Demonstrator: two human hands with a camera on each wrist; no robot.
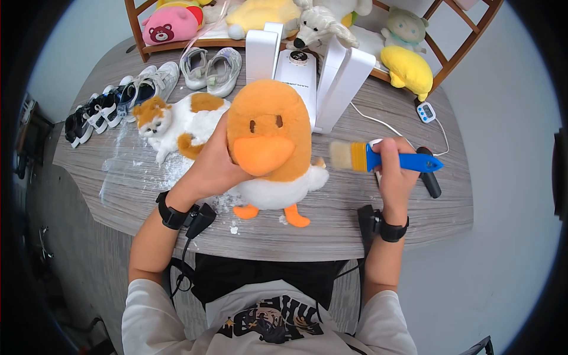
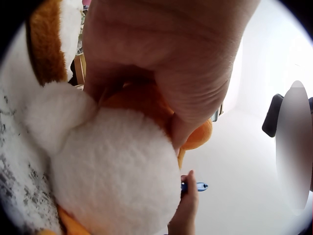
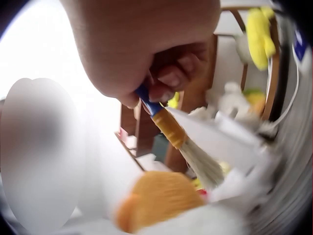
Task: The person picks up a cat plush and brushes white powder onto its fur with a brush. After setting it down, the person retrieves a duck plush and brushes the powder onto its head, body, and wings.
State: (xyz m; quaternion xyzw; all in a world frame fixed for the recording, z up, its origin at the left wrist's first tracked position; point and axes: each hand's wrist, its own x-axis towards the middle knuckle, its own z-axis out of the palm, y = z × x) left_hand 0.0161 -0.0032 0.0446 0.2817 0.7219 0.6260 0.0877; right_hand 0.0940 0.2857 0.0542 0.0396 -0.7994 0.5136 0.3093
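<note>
Head view, item one: we record an orange and white duck plush [image 1: 270, 148] standing upright on its orange feet near the front edge of the grey wood-grain table [image 1: 378, 219], with the left hand [image 1: 214, 165] curled round its side and back, holding it up. Item two: a blue-handled brush [image 1: 384, 160] with a yellow ferrule and pale bristles, gripped in the fist of the right hand [image 1: 395, 171], bristles pointing at the duck's side and just short of it (the right wrist view shows the same, bristles close above the plush). Item three: white powder [image 1: 171, 168] scattered on the table to the left of the duck. Item four: an orange and white cat plush [image 1: 177, 124] lying behind the left hand. Further back we list pairs of shoes [image 1: 148, 86], a white appliance [image 1: 299, 71] with upright panels, a small timer [image 1: 425, 112], and a wooden rack [image 1: 449, 56] of more soft toys
</note>
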